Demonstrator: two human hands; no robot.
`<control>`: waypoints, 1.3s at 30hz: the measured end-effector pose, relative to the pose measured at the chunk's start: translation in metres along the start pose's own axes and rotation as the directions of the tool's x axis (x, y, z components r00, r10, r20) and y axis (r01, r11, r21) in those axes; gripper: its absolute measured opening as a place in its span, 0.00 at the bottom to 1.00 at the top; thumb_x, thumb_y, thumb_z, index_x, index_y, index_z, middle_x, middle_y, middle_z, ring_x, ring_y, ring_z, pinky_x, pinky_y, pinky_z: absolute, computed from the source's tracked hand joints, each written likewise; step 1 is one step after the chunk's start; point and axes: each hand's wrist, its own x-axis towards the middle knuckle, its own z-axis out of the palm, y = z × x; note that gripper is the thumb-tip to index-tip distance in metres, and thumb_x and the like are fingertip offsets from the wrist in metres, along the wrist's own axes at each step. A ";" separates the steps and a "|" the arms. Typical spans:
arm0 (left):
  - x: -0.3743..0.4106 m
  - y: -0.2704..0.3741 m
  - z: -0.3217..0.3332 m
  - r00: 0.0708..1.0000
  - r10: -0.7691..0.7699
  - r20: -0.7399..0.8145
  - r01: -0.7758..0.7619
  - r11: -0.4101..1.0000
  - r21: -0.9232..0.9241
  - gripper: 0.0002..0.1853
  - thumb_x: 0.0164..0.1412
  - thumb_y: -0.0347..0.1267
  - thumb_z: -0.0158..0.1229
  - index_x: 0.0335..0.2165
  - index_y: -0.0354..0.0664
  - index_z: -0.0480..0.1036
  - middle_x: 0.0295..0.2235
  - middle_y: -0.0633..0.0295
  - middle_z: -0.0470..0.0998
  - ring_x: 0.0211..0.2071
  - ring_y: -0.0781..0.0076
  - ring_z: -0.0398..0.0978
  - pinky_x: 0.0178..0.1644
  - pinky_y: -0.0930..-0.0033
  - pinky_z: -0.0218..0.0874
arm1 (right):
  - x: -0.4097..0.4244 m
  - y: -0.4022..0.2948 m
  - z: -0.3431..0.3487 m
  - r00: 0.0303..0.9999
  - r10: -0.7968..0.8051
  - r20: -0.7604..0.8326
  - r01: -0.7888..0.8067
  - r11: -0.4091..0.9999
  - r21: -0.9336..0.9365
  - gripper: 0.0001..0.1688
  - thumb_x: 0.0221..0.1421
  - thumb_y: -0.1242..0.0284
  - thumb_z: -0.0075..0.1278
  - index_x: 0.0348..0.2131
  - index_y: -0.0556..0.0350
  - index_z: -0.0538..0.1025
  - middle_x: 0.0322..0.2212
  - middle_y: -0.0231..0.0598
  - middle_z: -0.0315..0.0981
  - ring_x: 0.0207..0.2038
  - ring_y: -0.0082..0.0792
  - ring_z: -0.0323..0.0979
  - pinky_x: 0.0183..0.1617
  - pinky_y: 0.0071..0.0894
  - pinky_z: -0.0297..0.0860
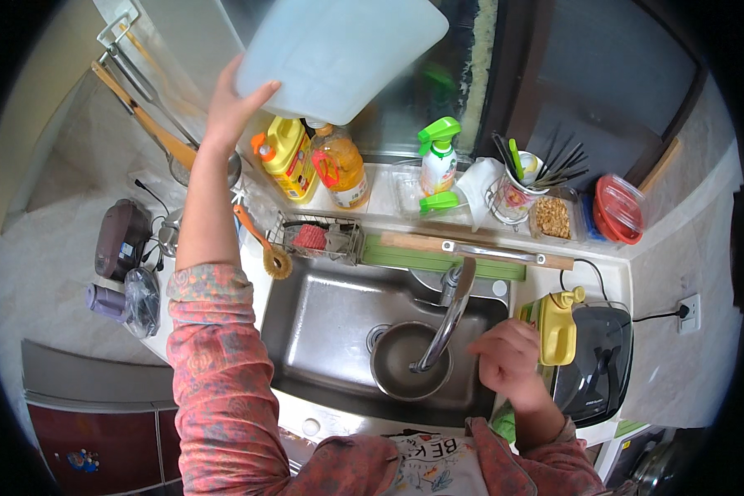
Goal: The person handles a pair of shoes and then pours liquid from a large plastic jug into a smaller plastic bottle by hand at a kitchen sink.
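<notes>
My left hand (pixel 232 111) is raised at the upper left and grips the lower edge of a translucent white plastic container or panel (pixel 341 56). Its thumb lies over the near face and the fingers are hidden behind. The top of the piece runs out of view. My right hand (pixel 508 359) hovers at the sink's right side, fingers curled, with nothing visible in it. In the stainless steel sink (pixel 322 328) sits a round metal pot (pixel 403 372), under the curved faucet (pixel 449 328).
A yellow jug (pixel 558 328) and a dark-lidded appliance (pixel 595 366) stand right of the sink. Along the sill are an oil bottle (pixel 341 164), a green-topped spray bottle (pixel 439 161) and a chopstick holder (pixel 514 186). A dish brush (pixel 276 260) lies by the wire rack (pixel 316 235).
</notes>
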 end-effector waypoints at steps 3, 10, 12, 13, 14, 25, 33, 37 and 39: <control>-0.003 0.005 0.001 1.000 -0.005 -0.003 0.005 1.000 -0.011 0.45 0.50 0.38 0.69 0.61 0.38 0.55 0.54 0.53 0.68 0.54 0.65 0.66 0.59 0.66 0.56 | 0.030 0.000 -0.018 0.995 -0.086 -0.046 0.083 0.994 -0.069 0.14 0.33 0.85 0.47 0.25 0.55 0.78 0.22 0.36 0.71 0.20 0.33 0.67 0.23 0.28 0.63; -0.004 0.002 -0.003 1.000 -0.005 0.009 0.006 0.999 -0.048 0.47 0.48 0.40 0.70 0.61 0.38 0.54 0.54 0.52 0.68 0.54 0.64 0.66 0.59 0.65 0.56 | 0.154 -0.008 -0.034 0.959 -0.279 -0.045 0.275 0.959 -0.069 0.20 0.38 0.88 0.44 0.35 0.62 0.77 0.26 0.42 0.71 0.25 0.35 0.69 0.29 0.28 0.66; -0.008 0.001 -0.005 1.000 -0.005 -0.001 0.005 0.999 -0.054 0.47 0.48 0.40 0.70 0.61 0.39 0.55 0.53 0.52 0.68 0.54 0.64 0.67 0.59 0.65 0.56 | 0.188 -0.006 -0.022 0.967 -0.254 -0.011 0.254 0.967 0.009 0.20 0.42 0.87 0.44 0.37 0.61 0.76 0.29 0.41 0.70 0.26 0.30 0.68 0.30 0.26 0.66; -0.006 -0.001 -0.004 1.000 0.003 -0.009 -0.004 0.999 -0.052 0.47 0.47 0.41 0.70 0.61 0.39 0.55 0.53 0.52 0.69 0.54 0.64 0.67 0.59 0.65 0.57 | 0.202 -0.007 -0.017 0.982 -0.191 0.012 0.190 0.980 0.052 0.20 0.43 0.86 0.45 0.39 0.61 0.76 0.30 0.38 0.69 0.26 0.26 0.67 0.31 0.24 0.66; -0.005 -0.002 -0.004 1.000 0.011 -0.017 -0.011 0.999 -0.049 0.48 0.47 0.41 0.70 0.61 0.40 0.55 0.53 0.52 0.69 0.53 0.64 0.67 0.58 0.65 0.57 | 0.214 -0.002 -0.009 0.992 -0.122 0.022 0.118 0.984 0.135 0.20 0.44 0.85 0.45 0.40 0.60 0.76 0.30 0.37 0.69 0.26 0.24 0.66 0.32 0.23 0.66; -0.014 -0.002 0.001 0.995 0.061 -0.080 -0.067 0.994 -0.083 0.48 0.42 0.44 0.72 0.58 0.35 0.60 0.49 0.46 0.72 0.50 0.61 0.72 0.55 0.63 0.63 | 0.283 0.026 0.054 0.965 0.178 0.191 -0.198 0.976 0.092 0.31 0.48 0.67 0.51 0.53 0.53 0.67 0.44 0.42 0.65 0.38 0.31 0.68 0.45 0.32 0.68; -0.015 0.006 0.014 0.976 0.166 -0.142 -0.149 0.981 0.126 0.43 0.43 0.39 0.73 0.57 0.46 0.64 0.53 0.51 0.64 0.52 0.62 0.69 0.56 0.61 0.64 | 0.276 0.042 0.063 0.924 0.320 0.208 -0.335 0.942 0.040 0.34 0.49 0.65 0.52 0.55 0.53 0.65 0.48 0.45 0.63 0.45 0.37 0.68 0.50 0.35 0.67; -0.017 0.013 0.017 0.973 0.205 -0.102 -0.192 0.973 0.130 0.42 0.43 0.40 0.73 0.57 0.50 0.65 0.54 0.51 0.62 0.54 0.60 0.67 0.58 0.59 0.62 | 0.271 0.060 0.055 0.930 0.344 0.130 -0.353 0.934 0.051 0.33 0.48 0.66 0.53 0.54 0.53 0.65 0.47 0.45 0.64 0.45 0.36 0.68 0.49 0.35 0.68; -0.018 0.018 0.019 0.973 0.213 -0.091 -0.199 0.970 0.139 0.42 0.43 0.41 0.73 0.57 0.51 0.65 0.54 0.51 0.62 0.55 0.60 0.66 0.59 0.59 0.61 | 0.270 0.068 0.049 0.938 0.337 0.083 -0.341 0.939 0.043 0.33 0.48 0.67 0.53 0.54 0.53 0.65 0.47 0.45 0.64 0.45 0.36 0.69 0.49 0.35 0.68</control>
